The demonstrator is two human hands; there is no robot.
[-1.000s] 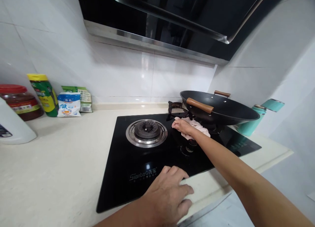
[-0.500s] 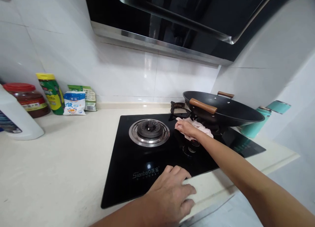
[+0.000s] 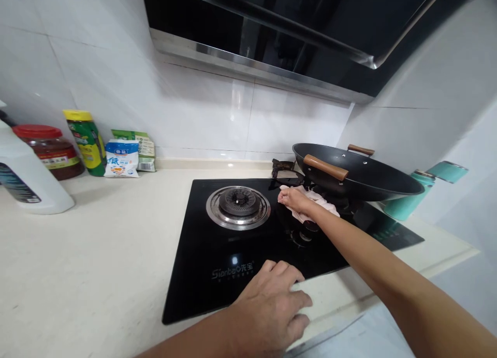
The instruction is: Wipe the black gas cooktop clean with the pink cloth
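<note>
A pale pink cloth lies bunched on the black glass gas hob, in front of the wok. My right hand is closed on its left end, with the forearm reaching in from the lower right. At the hob's front edge my left hand rests partly on the glass and partly on the counter, fingers apart and holding nothing. The left burner, ringed in steel, has no pan support on it. A black pan support stands behind my right hand.
A large black wok with wooden handles sits over the right burner. Beyond it is a teal flask. Along the left wall stand a white jug, a red-lidded jar, a green bottle and a salt packet. A range hood hangs above.
The view has shifted slightly, moving the scene a little to the right. My right hand stays on the cloth in nearly the same spot; my left hand has not visibly moved.
</note>
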